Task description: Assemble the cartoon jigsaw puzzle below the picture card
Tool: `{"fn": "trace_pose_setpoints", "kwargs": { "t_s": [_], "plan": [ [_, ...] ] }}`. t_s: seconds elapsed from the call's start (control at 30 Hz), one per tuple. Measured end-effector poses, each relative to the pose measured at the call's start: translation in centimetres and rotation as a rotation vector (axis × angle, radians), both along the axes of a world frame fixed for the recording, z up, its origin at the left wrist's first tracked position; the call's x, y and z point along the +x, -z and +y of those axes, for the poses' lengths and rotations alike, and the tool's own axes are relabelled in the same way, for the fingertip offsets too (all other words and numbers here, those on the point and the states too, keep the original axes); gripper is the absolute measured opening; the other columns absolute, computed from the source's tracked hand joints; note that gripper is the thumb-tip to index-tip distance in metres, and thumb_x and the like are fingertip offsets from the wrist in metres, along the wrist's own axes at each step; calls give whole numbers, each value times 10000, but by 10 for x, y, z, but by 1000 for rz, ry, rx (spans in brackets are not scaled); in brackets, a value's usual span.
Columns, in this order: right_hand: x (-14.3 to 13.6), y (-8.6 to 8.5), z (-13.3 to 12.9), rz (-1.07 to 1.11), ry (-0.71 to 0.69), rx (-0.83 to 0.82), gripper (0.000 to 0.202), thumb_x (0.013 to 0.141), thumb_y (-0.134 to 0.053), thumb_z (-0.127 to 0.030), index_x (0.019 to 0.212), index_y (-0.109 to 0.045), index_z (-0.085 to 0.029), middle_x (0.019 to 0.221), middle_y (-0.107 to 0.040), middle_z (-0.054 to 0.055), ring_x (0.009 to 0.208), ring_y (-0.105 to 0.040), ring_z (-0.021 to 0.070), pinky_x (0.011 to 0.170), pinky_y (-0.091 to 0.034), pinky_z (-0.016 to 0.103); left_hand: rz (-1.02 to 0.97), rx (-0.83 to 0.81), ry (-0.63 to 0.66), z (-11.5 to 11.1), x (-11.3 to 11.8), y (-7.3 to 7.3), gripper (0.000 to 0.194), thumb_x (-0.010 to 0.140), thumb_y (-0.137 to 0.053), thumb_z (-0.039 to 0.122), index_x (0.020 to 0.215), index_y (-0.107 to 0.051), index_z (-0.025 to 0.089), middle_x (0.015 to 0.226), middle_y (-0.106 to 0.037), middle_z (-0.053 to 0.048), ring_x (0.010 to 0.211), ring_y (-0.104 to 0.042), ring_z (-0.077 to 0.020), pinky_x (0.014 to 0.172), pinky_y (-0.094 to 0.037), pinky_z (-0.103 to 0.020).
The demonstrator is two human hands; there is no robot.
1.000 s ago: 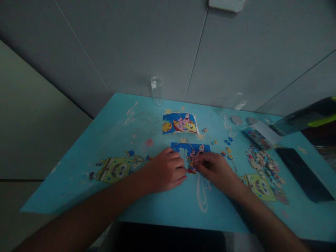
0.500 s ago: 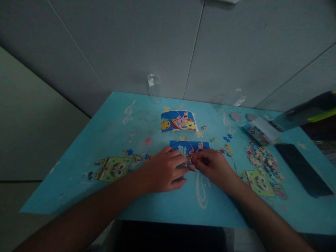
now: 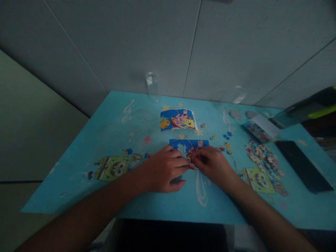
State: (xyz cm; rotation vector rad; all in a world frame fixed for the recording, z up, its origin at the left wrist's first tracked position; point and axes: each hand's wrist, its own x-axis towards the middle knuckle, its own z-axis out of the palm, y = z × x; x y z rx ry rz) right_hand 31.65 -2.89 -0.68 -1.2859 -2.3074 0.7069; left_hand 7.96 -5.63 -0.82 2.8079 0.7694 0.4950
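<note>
A partly assembled blue jigsaw puzzle [image 3: 181, 142] lies near the table's front middle, with a gap showing table surface inside it. My left hand [image 3: 168, 169] rests palm down at its lower left, fingers apart, fingertips touching the puzzle pieces. From the right, my right hand [image 3: 211, 162] pinches at the puzzle's middle with thumb and forefinger together; whatever lies between them is too small to make out. Behind the puzzle is a curled picture sheet [image 3: 178, 119] with the same cartoon scene.
Loose pieces [image 3: 228, 135] lie right of the puzzle, and a larger pile [image 3: 264, 159] farther right. Beyond are a dark phone-like slab [image 3: 303, 166], a picture card [image 3: 256, 131], and a round lid [image 3: 235, 114]. A clear container [image 3: 153, 87] stands at the back edge.
My left fingertips have shifted slightly right over the puzzle, closer to my right fingers. My right hand has moved very little. The camera view has shifted slightly.
</note>
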Motion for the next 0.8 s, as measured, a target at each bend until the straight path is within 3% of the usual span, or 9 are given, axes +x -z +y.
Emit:
{"fn": "trace_pose_setpoints", "kwargs": {
  "t_s": [0.33,0.5,0.63,0.8],
  "plan": [
    [0,4,-3,-39,6,42,72,901,-701,-177,858,-705,-235,788,-706,-7,747,-620,179,721,-408,319,-14,-20,-11,-1,0,0,411,961,-582,403,1298,-644,176,1205,-718,-59,1045,-597,-263,927,-404,-473],
    [4,7,-3,-60,-101,146,134,958,-655,-190,1032,-739,-264,982,-753,15,883,-659,194,794,-389,351,-5,-5,-16,-2,0,0,391,960,-584,377,1285,-644,169,1201,-720,-64,1040,-600,-262,928,-406,-470],
    [6,-2,-8,-221,-190,251,154,981,-633,-238,1093,-734,-267,964,-734,32,906,-635,226,779,-345,384,-9,2,-10,-2,1,0,353,967,-577,361,1252,-653,168,1205,-719,-60,1033,-599,-257,925,-410,-468],
    [4,-10,-17,-356,-249,271,215,998,-597,-265,1184,-694,-220,988,-718,67,949,-636,253,816,-347,418,-1,-2,-11,-2,2,-2,308,969,-579,352,1195,-672,164,1189,-724,-61,1035,-597,-255,932,-412,-467]
  ]
}}
